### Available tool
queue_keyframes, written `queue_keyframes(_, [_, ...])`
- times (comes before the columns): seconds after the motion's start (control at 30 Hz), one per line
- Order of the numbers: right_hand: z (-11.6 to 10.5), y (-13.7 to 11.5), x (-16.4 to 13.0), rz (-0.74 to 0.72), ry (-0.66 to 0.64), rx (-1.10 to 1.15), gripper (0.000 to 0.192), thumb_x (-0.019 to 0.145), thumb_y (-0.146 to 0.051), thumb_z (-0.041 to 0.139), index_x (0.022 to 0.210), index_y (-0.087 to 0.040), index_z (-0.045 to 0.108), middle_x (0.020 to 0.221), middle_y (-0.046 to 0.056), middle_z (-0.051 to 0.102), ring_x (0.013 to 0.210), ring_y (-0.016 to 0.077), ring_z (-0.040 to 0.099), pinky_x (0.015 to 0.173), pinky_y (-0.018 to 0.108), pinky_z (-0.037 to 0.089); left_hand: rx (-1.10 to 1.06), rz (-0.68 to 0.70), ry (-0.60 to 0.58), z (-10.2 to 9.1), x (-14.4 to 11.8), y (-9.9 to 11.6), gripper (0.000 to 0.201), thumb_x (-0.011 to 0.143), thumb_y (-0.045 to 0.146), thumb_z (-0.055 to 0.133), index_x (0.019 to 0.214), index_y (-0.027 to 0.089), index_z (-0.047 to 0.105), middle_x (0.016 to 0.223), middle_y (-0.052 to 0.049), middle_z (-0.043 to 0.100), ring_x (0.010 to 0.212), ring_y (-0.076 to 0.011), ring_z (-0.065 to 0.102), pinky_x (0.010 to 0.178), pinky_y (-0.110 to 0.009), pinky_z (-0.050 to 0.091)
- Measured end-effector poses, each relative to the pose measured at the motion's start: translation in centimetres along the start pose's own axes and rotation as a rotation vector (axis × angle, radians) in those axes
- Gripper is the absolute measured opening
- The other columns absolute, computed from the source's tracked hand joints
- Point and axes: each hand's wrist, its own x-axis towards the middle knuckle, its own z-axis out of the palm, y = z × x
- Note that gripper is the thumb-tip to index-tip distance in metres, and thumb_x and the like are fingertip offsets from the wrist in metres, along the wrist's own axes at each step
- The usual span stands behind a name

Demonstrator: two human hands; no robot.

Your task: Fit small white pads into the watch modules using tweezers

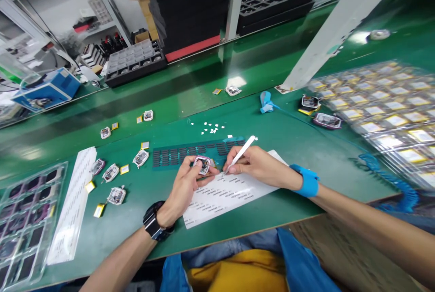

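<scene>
Two hands work at the near edge of the green bench point(306, 147). The left hand point(185, 187) is closed around a small watch-like module point(203, 164), held with its open face up just above a white sheet of printed labels point(224, 194). The right hand point(256, 167) is closed on white tweezers point(239, 153); their tip comes down at the sheet, just beside the module. It is too small to tell if a label is on the tip. This wrist carries a blue strap point(308, 181) with a coiled blue cord point(387, 172).

Behind the hands lies a teal strip of dark pads point(190, 153), and some small white scraps point(210, 127) are scattered further back. To the left, several similar modules point(117, 195) lie loose with small yellow parts point(99, 210) beside them, and a clear tray point(23, 224) holds dark pieces. At the right, a big clear tray of yellow-marked parts point(384, 110) looks full.

I judge the work is in the middle: one module is in hand, many loose ones wait, and most labels remain on the sheet.
</scene>
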Motion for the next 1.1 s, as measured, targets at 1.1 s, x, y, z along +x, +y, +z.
queue_keyframes(1.1, [4.4, -2.9, -2.0, -0.152, 0.529, 0.378, 0.034, 0.072, -0.044, 0.08, 0.08, -0.021, 0.057, 0.086, 0.005, 0.076, 0.076, 0.0186, 0.075, 0.068, 0.029, 0.063, -0.187, 0.104, -0.016, 0.9, -1.2, 1.0, 0.03, 0.082, 0.023, 0.063, 0.104, 0.023, 0.044, 0.096, -0.005, 0.075, 0.094, -0.0199, 0.072, 0.086, -0.036, 0.053])
